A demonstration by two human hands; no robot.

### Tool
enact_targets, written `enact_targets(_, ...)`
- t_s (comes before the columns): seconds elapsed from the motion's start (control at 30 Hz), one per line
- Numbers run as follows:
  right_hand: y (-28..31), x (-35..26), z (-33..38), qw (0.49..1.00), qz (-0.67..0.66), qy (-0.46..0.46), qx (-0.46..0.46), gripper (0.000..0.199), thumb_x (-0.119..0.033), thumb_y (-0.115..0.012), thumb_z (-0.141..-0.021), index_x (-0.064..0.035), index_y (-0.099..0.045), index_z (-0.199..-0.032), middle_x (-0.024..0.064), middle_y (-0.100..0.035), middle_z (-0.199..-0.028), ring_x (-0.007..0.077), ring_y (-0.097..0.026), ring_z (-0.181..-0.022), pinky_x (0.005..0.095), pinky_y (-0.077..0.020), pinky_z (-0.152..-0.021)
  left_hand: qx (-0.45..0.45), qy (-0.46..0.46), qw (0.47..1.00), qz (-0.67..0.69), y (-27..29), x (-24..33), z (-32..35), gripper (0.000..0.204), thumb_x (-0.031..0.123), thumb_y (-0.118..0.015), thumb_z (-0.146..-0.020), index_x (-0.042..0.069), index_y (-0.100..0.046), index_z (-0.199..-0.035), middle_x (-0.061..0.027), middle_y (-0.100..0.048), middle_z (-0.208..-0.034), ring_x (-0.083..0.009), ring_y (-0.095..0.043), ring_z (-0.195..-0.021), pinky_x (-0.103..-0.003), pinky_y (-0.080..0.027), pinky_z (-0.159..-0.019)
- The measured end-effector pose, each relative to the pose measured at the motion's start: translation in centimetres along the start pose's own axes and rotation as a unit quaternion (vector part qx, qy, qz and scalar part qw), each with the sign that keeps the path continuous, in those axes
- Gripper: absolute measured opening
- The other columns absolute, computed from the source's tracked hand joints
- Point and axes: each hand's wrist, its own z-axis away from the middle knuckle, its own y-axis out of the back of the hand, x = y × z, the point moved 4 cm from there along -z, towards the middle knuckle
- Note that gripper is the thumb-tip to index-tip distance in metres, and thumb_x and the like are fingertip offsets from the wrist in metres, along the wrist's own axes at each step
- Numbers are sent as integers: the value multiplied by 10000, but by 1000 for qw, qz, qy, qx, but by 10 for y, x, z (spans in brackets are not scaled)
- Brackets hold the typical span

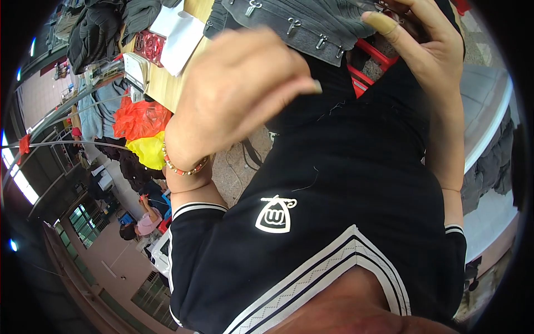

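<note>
Grey fabric (311,19) with metal clips along its hem lies across the top of the view, over the edge of a wooden table (161,83). Right hand (423,39) rests on that fabric, its fingers bent and pinching at the cloth near the upper right corner; exactly what they grip is probably hidden by the frame edge. Left hand (239,94) hovers just below the fabric, fingers loosely curled and holding nothing visible, a beaded bracelet (186,167) at the wrist. About 6 clips (293,25) show on the hem, all attached, so the clipped stretch looks done while the right end is in hand. 1 white paper sheet (181,33) lies on the table, and 2 bright bags (142,131), red and yellow, lie below its edge.
</note>
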Motion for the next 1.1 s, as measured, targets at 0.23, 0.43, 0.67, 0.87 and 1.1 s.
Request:
enact_targets(0.23, -26, 52, -13, 935, -300, -186, 45, 487, -94, -768, -863, 64, -575, -1281, -41, -550, -882, 10, -480, -698, 186, -403, -607, 211, 183, 954, -110, -1, -29, -2, 208, 0, -750, -796, 28, -668, -985, -99, -616, -964, -218, -604, -870, -308, -480, -737)
enact_targets(0.43, -30, 80, -20, 910, -330, -250, -2, 111, -176, -726, -907, -79, -678, -879, -65, -604, -722, -1, -402, -540, 170, -280, -477, 305, 173, 936, 14, -22, -69, 25, 290, 167, -675, -961, 31, -612, -1210, -36, -603, -1035, -90, -573, -891, -221, -473, -787)
enact_targets(0.67, -22, 53, -63, 946, -295, -129, 43, 82, -170, -706, -924, -93, -677, -928, -89, -580, -711, -19, -392, -529, 161, -257, -451, 369, 162, 903, 151, -41, -97, 50, 168, 77, -618, -987, -1, -590, -1133, -32, -612, -1018, -67, -573, -879, -193, -474, -776)
enact_targets(0.87, -45, 48, -110, 959, -270, -84, -8, 157, -133, -691, -924, -4, -670, -1010, 14, -685, -836, 53, -595, -696, 187, -464, -624, 351, 171, 920, -40, -34, -95, 53, 89, 51, -673, -917, 3, -622, -973, -91, -613, -915, -214, -612, -847, -295, -494, -763)
enact_targets(1.1, -80, 79, -121, 947, -258, -154, -116, 131, -101, -689, -911, 11, -680, -978, 31, -696, -847, 82, -626, -741, 218, -499, -676, 378, 146, 911, -80, -16, -78, 54, 226, 35, -707, -893, 6, -650, -1110, -95, -632, -1113, -161, -621, -961, -277, -508, -816)
